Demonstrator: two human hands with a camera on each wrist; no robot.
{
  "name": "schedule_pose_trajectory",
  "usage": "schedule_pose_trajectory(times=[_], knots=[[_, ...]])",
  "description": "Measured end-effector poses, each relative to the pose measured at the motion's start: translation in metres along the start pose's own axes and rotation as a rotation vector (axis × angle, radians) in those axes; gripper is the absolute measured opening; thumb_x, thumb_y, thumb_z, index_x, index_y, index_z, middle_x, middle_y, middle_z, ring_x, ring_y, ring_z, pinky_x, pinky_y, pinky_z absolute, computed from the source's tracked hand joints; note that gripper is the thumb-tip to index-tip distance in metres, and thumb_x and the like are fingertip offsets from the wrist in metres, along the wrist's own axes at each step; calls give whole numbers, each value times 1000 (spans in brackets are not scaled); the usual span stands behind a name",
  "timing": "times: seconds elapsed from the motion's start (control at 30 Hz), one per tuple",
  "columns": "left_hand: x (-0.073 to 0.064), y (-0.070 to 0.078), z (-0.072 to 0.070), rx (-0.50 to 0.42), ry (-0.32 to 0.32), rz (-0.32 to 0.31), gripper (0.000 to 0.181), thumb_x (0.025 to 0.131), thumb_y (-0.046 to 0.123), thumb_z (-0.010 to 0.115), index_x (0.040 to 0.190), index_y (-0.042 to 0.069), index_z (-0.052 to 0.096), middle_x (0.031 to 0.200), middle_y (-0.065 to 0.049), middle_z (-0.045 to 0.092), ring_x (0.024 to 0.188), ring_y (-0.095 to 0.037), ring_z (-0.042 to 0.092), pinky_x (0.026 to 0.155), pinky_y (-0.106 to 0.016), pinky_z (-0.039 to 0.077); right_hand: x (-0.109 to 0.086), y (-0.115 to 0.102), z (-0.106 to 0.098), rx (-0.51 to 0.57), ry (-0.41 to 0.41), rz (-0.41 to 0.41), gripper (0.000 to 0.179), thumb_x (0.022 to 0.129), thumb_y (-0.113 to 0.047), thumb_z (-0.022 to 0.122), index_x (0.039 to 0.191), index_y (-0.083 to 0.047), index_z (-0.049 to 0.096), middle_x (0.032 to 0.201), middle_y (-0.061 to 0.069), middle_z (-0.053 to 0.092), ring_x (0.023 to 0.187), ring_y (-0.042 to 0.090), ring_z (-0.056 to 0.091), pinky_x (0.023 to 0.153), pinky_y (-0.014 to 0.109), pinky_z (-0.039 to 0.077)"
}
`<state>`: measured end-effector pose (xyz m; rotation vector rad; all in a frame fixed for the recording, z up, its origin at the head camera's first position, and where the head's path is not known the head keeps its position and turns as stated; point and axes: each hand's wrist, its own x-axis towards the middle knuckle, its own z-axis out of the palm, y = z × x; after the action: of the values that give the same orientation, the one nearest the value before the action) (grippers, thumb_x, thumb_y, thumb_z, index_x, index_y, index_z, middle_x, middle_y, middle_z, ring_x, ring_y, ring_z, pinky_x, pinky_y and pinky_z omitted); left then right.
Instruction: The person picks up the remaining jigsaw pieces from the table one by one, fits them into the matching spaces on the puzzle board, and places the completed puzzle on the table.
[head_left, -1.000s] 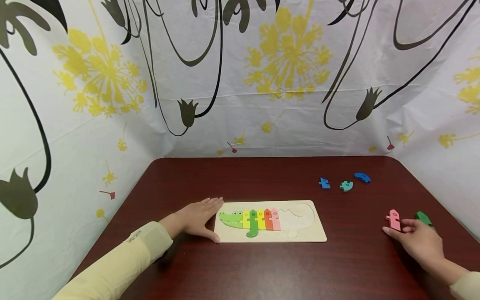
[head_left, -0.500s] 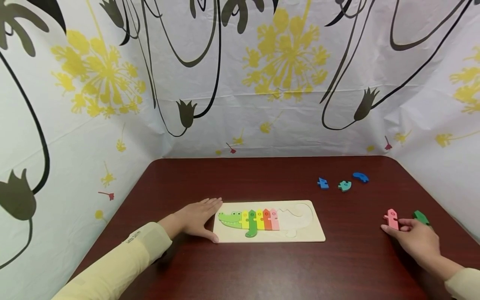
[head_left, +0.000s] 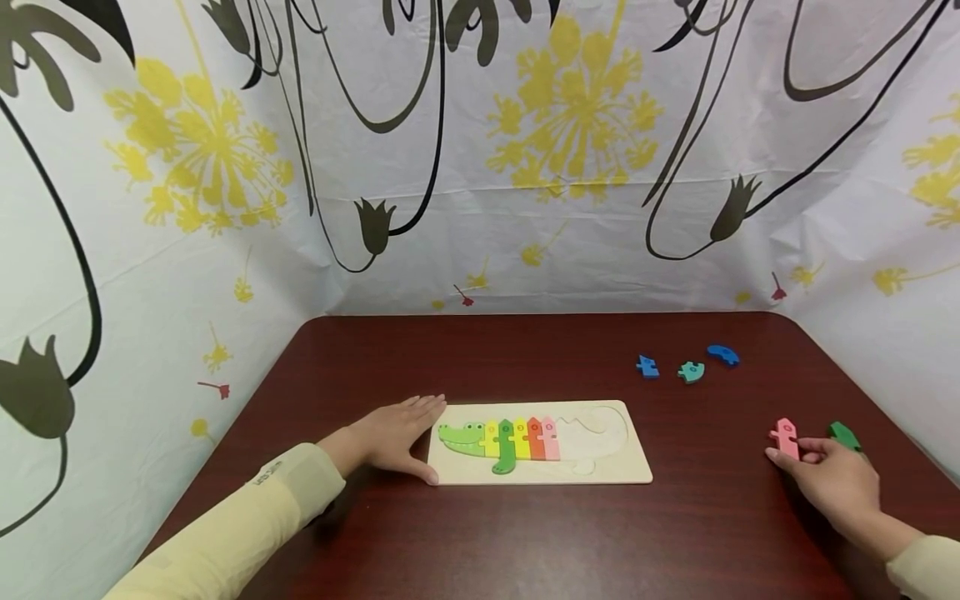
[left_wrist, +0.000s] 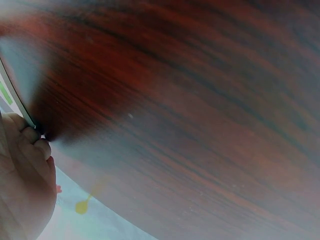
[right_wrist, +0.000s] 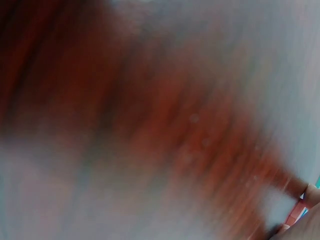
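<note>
A pale wooden puzzle board (head_left: 615,468) lies flat on the table. Colourful pieces forming a crocodile's head and front body sit in its left half; the right half shows a bare outline. My left hand (head_left: 397,435) rests against the board's left edge, thumb spread toward the lower corner and fingers extended along the upper one. Far to the right, my right hand (head_left: 838,485) pinches a pink puzzle piece (head_left: 785,437) between thumb and fingers. Just behind that hand is a green puzzle piece (head_left: 845,435), partly hidden. The right wrist view catches only a sliver of the pink piece (right_wrist: 295,214).
Toward the back right lie a small blue piece (head_left: 647,367), a teal piece (head_left: 691,372) and a curved blue piece (head_left: 723,355). The dark red-brown table (head_left: 480,354) meets a patterned white cloth (head_left: 480,242) at the back and sides.
Both hands and all the pieces stay in practically the same places. Only a slight sway of the head view shows.
</note>
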<state>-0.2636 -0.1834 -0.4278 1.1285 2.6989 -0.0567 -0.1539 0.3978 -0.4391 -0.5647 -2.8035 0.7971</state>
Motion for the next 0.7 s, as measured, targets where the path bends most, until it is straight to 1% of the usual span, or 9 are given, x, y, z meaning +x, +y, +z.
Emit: schedule_pose_trajectory(times=[0.27,0.43,0.7], knots=[[1,0,-1,2,-2,3,123,70,91,41,157,8,14,162,-5,12,147,-19,11,117,-35,16,0,0,1,10,13,19,70,92,-42,65,113,22,49,75,12,57,67,23,51,58,35,37],[1,0,0,8,-7,1,123,70,91,41,157,9,13,162,-4,12,147,-18,11,117,-34,15,-1,-1,2,14,14,31,69,91,-42,65,112,21,51,75,11,57,66,23,50,57,34,37],[0,0,0,7,-4,9,122,71,90,42,156,8,13,162,-6,11,147,-20,11,117,-34,15,0,3,4,-1,47,-26,67,91,-43,65,107,21,53,72,10,57,62,19,50,55,33,36]])
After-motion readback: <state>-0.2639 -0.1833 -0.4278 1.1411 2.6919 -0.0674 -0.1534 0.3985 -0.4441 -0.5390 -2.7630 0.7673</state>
